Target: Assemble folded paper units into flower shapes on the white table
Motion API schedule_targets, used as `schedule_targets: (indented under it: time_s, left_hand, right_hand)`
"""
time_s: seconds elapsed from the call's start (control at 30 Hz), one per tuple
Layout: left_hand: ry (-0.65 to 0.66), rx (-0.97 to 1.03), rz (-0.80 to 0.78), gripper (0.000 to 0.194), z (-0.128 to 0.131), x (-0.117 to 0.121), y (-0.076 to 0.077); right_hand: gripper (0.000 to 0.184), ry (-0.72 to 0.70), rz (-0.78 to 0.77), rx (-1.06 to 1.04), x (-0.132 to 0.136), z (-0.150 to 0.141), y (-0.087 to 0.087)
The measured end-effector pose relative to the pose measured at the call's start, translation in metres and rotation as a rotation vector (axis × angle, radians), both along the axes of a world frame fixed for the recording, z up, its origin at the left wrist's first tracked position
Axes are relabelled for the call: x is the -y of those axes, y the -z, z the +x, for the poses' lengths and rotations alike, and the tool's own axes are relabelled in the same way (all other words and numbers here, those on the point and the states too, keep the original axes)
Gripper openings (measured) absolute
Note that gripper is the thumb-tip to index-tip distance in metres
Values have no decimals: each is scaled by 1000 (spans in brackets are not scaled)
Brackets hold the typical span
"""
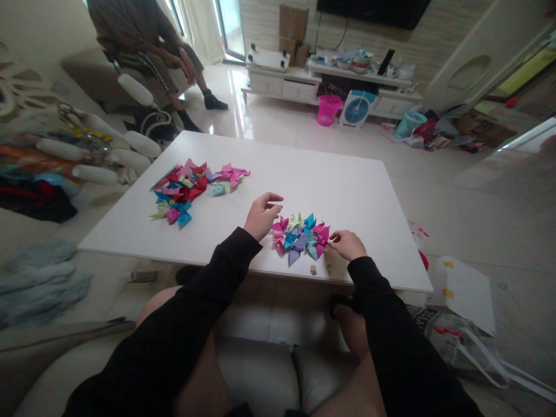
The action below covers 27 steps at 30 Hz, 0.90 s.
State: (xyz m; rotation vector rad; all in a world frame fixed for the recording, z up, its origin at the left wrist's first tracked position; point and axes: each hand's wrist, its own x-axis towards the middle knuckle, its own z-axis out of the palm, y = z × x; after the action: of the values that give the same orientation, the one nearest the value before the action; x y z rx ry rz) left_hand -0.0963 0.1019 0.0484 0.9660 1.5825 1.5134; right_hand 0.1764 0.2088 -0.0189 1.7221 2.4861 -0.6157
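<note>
Several folded-paper origami pieces in pink, blue, pale green and purple form a cluster near the front edge of the white table. My left hand hovers at the upper left of this cluster, its thumb and fingers apart with nothing between them. On the other side, my right hand pinches the outer edge of a magenta origami piece. A larger loose pile of origami pieces lies on the left part of the table, out of reach of both hands.
A small cartoon sticker is on the table's front edge. Beyond the table, a person sits at the far left. A pink basket and a blue fan stand by the TV cabinet. Bags lie on the right floor.
</note>
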Motion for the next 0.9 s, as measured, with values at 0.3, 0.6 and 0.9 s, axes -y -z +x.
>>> schedule_targets:
  time_s: [0.3, 0.6, 0.9]
  left_hand:
    - [11, -29, -3, 25, 1, -1, 3]
    - [24, -52, -16, 23, 4, -4, 8]
    - [33, -48, -34, 23, 4, -3, 7]
  right_hand:
    - [26, -71, 50, 3, 7, -1, -30]
    - [27, -65, 19, -99, 10, -3, -40]
    - [25, -83, -1, -103, 9, -2, -39]
